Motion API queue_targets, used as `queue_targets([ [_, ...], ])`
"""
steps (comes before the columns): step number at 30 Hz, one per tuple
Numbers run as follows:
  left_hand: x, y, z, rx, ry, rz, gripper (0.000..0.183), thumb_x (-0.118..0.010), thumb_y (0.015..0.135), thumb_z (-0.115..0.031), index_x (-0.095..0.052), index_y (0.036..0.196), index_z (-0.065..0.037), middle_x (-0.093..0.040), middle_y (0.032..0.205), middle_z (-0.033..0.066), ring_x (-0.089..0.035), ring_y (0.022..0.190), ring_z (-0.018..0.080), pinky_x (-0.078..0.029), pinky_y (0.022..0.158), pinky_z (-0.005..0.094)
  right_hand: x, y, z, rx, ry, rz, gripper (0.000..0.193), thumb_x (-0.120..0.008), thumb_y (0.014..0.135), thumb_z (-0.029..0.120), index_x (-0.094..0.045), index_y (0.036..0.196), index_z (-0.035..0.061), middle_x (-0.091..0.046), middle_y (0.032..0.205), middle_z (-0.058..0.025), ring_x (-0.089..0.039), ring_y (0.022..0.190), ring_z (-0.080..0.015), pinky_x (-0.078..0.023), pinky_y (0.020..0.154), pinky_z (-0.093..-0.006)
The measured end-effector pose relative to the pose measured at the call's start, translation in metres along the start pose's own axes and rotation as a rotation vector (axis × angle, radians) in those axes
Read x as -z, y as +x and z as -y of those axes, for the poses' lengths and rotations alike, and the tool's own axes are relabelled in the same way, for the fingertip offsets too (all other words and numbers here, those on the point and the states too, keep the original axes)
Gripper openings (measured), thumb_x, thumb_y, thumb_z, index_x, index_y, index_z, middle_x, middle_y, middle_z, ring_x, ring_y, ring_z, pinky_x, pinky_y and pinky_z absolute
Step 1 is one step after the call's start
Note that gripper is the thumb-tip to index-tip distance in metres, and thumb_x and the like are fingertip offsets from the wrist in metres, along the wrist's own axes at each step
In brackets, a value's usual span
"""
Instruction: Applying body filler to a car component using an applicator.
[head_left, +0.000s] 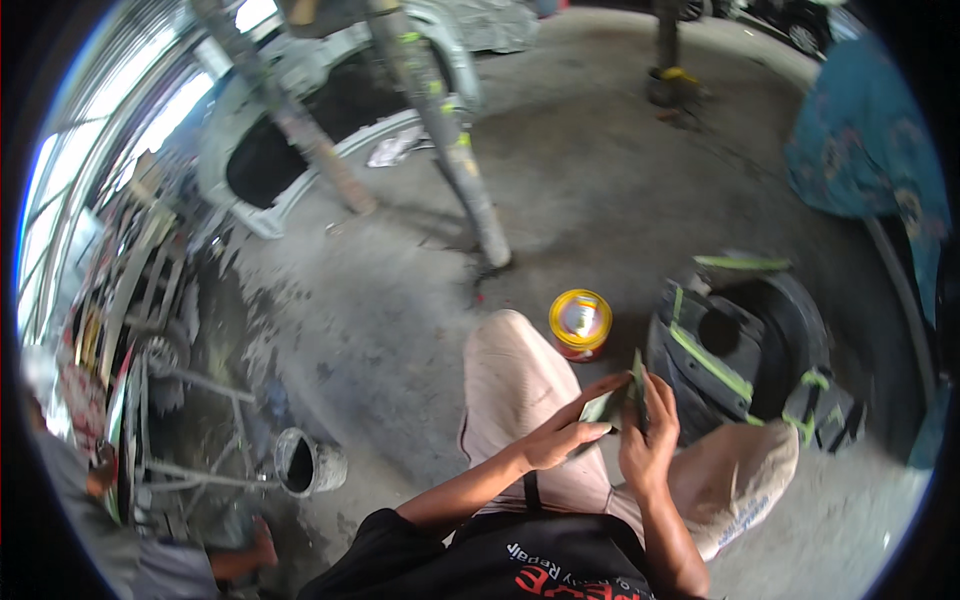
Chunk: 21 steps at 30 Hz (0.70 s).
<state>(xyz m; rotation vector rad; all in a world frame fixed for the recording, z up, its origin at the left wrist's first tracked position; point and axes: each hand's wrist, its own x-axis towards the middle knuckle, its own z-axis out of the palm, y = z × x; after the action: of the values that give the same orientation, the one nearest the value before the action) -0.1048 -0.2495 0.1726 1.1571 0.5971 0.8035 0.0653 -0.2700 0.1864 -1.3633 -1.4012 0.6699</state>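
My left hand is closed on a flat pale-green piece, thumb laid along its near side. Close beside it, my right hand grips a thin, dark green flat blade that stands on edge. The two pieces nearly meet above my lap; whether they touch, I cannot tell. Just beyond my hands, a round tin with a yellow rim sits on the floor, and a small white-and-yellow tube lies on its top.
Right of the tin lies a black plastic car part with green tape. Two taped posts rise near a pale car body panel. At left are a bucket, a metal stand and another person's hand.
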Motion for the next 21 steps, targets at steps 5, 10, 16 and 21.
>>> queue_targets([
  [5, 0.008, 0.005, -0.003, 0.101, -0.174, -0.424, 0.033, -0.072, 0.099, -0.029, -0.072, 0.114, 0.000, -0.068, 0.089, -0.0059, -0.061, 0.082, 0.0044, -0.049, 0.076, 0.0197, 0.009, -0.015, -0.019, -0.130, 0.264, -0.069, 0.042, -0.061, 0.087, -0.005, -0.062, 0.129, -0.0075, -0.058, 0.133, -0.0204, -0.059, 0.121, -0.0306, -0.045, 0.103, -0.0362],
  [10, 0.011, 0.017, 0.047, -0.049, -0.007, -0.486, 0.047, -0.054, 0.109, -0.033, -0.049, 0.144, -0.003, -0.052, 0.144, 0.0089, -0.051, 0.127, 0.0129, -0.044, 0.107, 0.0308, -0.003, -0.030, 0.016, 0.088, 0.143, 0.198, 0.051, -0.062, 0.083, 0.003, -0.058, 0.132, -0.0112, -0.061, 0.129, -0.0282, -0.057, 0.125, -0.0403, -0.041, 0.110, -0.0435],
  [16, 0.009, 0.012, 0.044, 0.019, -0.416, -0.280, 0.079, -0.020, 0.106, -0.065, -0.029, 0.160, -0.008, -0.038, 0.161, 0.0091, -0.042, 0.142, 0.0248, -0.031, 0.121, 0.0415, -0.016, -0.037, 0.038, 0.228, -0.014, 0.330, 0.054, -0.057, 0.084, 0.000, -0.057, 0.137, -0.0091, -0.057, 0.127, -0.0268, -0.057, 0.119, -0.0402, -0.043, 0.106, -0.0439],
  [21, 0.002, 0.004, 0.018, -0.100, 0.017, -0.078, 0.095, -0.066, 0.094, -0.057, -0.024, 0.161, -0.004, -0.032, 0.162, 0.0140, -0.029, 0.150, 0.0291, -0.025, 0.123, 0.0420, -0.024, -0.020, -0.001, 0.021, 0.261, 0.111, 0.048, -0.052, 0.085, 0.001, -0.059, 0.131, -0.0089, -0.059, 0.125, -0.0258, -0.062, 0.111, -0.0381, -0.047, 0.101, -0.0420],
])
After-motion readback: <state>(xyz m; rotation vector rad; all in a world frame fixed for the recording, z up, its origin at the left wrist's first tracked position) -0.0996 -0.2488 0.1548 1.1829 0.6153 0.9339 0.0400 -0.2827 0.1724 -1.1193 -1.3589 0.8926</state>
